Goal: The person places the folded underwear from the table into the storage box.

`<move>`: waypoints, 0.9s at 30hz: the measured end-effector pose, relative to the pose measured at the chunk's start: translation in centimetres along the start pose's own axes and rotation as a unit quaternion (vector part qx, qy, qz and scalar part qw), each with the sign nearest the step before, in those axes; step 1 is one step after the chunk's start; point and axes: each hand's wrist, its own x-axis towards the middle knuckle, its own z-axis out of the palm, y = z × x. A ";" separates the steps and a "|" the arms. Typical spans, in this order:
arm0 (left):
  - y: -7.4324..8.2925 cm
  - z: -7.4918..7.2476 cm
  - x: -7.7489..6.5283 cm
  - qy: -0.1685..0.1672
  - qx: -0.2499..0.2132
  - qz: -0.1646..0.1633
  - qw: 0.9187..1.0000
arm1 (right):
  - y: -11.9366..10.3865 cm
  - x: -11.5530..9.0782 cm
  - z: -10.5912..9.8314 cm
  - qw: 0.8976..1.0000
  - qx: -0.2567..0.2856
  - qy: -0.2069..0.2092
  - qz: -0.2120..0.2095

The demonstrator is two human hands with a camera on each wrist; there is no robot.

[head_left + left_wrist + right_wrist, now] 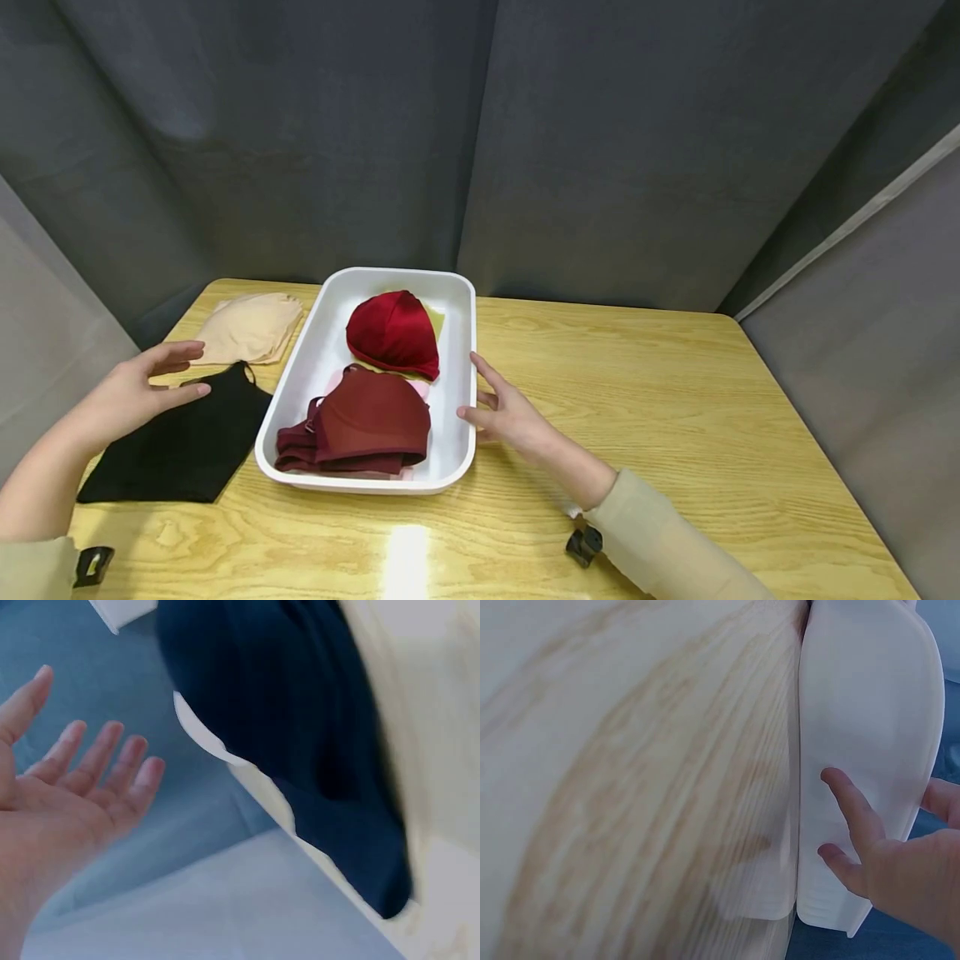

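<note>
My left hand (138, 393) hovers with spread fingers over a flat black strappy top (176, 446); in the left wrist view its palm (75, 802) holds nothing. At the white plastic tray (300, 392), my right hand (510, 414) touches the right side, thumb by the rim and fingers along the outer wall. The right wrist view shows these fingers (855, 806) extended and apart against that wall. Inside the tray, a shiny red folded bra (393, 333) lies at the back over something yellow-green. A maroon folded bra (375, 421) sits in front over pale pink fabric.
A folded beige garment (247, 327) lies at the table's back left, behind the black top. The wooden table (637, 400) extends far to the right of the tray. Grey curtains (600, 150) hang behind and at both sides.
</note>
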 end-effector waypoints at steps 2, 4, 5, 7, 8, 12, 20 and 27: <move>-0.9 -0.1 0.0 -0.005 0.004 0.002 1.000 | -0.1 0.0 0.0 1.000 0.002 0.001 0.000; -1.7 0.0 -0.1 -0.009 0.005 0.006 1.000 | -0.1 0.0 0.1 1.000 0.002 0.002 0.001; -2.1 0.1 -0.1 -0.011 0.007 0.006 1.000 | -0.1 0.0 0.1 1.000 0.002 0.003 0.001; -2.7 0.2 -0.1 -0.015 0.007 0.005 1.000 | -0.2 0.0 0.1 1.000 0.002 0.002 0.001; -3.0 0.2 -0.1 -0.017 0.006 0.005 1.000 | -0.2 0.0 0.1 1.000 0.002 0.001 0.000; -3.9 0.3 -0.1 -0.039 0.017 -0.010 0.999 | -0.2 0.0 0.2 1.000 0.003 0.000 0.001; -6.0 0.1 -0.3 -0.105 0.060 -0.067 0.990 | -0.2 0.1 0.1 1.000 0.003 -0.001 0.001; -7.0 0.2 -0.6 -0.113 0.064 -0.074 0.989 | 0.0 0.1 0.1 1.000 0.001 0.003 0.003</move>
